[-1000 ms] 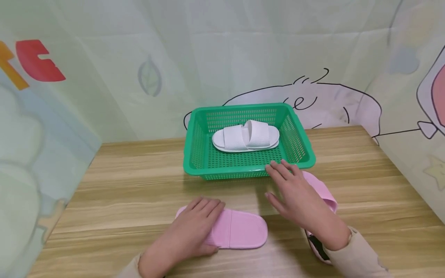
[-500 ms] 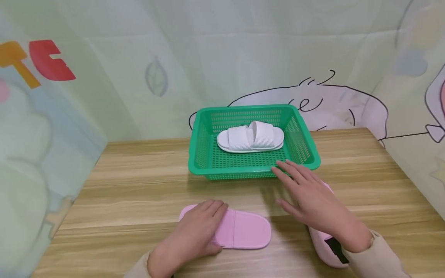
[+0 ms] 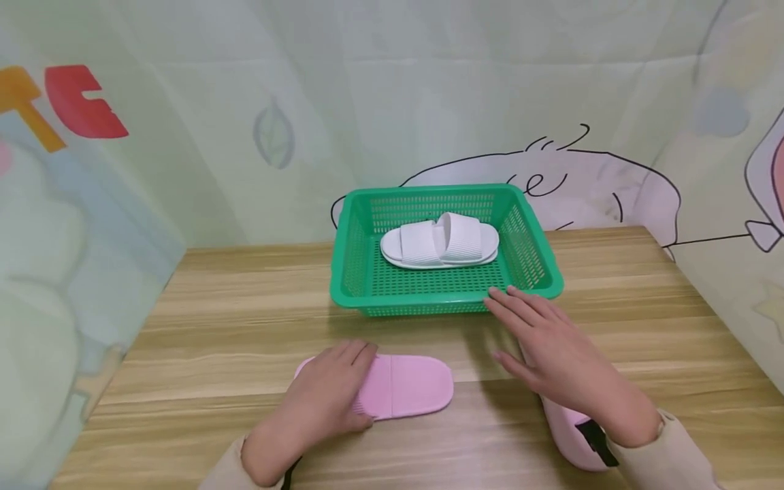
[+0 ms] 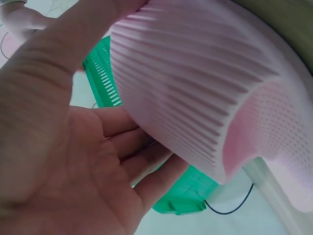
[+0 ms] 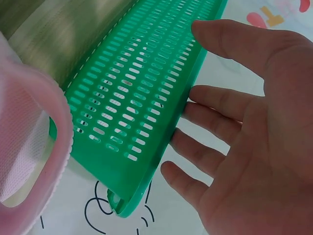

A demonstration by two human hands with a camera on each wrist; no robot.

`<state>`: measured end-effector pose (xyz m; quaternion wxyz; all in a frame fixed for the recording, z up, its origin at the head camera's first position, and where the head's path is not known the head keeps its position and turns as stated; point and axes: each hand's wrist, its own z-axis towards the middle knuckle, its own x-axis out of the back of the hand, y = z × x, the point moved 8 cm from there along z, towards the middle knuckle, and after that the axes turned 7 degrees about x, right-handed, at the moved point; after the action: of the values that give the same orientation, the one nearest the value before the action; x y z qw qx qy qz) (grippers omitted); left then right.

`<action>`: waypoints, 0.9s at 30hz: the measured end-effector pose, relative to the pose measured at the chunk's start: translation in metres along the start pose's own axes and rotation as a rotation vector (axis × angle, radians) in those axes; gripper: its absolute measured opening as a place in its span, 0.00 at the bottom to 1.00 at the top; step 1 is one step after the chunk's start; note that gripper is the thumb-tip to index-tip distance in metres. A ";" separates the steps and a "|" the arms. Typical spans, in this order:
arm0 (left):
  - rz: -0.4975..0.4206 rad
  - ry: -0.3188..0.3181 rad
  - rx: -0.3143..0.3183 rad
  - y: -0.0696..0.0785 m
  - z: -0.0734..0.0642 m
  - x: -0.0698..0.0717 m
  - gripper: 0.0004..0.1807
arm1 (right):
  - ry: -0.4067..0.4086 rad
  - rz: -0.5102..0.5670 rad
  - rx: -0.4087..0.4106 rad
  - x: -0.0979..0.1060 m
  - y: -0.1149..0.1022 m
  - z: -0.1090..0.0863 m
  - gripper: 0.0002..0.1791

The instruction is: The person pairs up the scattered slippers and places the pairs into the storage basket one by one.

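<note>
My left hand [image 3: 331, 388] lies across the strap of a pink slipper [image 3: 422, 384] on the table. In the left wrist view its thumb and fingers span the ribbed strap [image 4: 181, 83] from opposite edges, gripping it. My right hand [image 3: 557, 354] has its fingers extended, fingertips right at the near rim of a green plastic basket [image 3: 416, 301], holding nothing. Partly hidden under the right hand and wrist is a second pink slipper [image 3: 569, 442]; its strap [image 5: 61, 161] shows in the right wrist view. White slippers [image 3: 422, 243] lie inside the basket.
The wood-grain table [image 3: 239, 306] bears everything. A printed cloth backdrop [image 3: 343, 122] rises behind the basket and along both sides. Black straps [image 3: 597, 439] run round the wrists.
My left hand has shifted the pink slipper left and slightly away from me. The right hand has moved a little to the right along the basket's rim. The basket stays in place.
</note>
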<state>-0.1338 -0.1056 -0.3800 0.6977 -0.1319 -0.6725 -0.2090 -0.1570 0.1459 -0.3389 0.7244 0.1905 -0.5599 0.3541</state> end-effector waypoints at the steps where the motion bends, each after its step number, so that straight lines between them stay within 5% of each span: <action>1: -0.003 0.002 -0.003 -0.001 0.000 0.000 0.52 | 0.002 0.001 0.004 0.000 0.001 0.000 0.42; 10: 0.005 0.034 -0.051 0.000 0.000 0.000 0.50 | 0.058 0.044 -0.023 0.007 0.000 -0.007 0.32; 15: 0.013 0.017 -0.046 0.000 0.000 -0.001 0.49 | 0.124 0.049 0.120 0.013 -0.005 -0.010 0.21; 18: 0.009 0.008 -0.047 0.000 0.001 -0.001 0.48 | 0.078 0.066 0.155 0.008 0.003 -0.015 0.23; 27: 0.025 0.027 -0.064 0.002 0.001 0.000 0.46 | -0.087 0.118 0.035 -0.014 0.045 -0.039 0.34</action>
<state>-0.1340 -0.1028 -0.3801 0.7047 -0.1597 -0.6543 -0.2234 -0.1650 0.1979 -0.3691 0.6739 0.1849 -0.5948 0.3973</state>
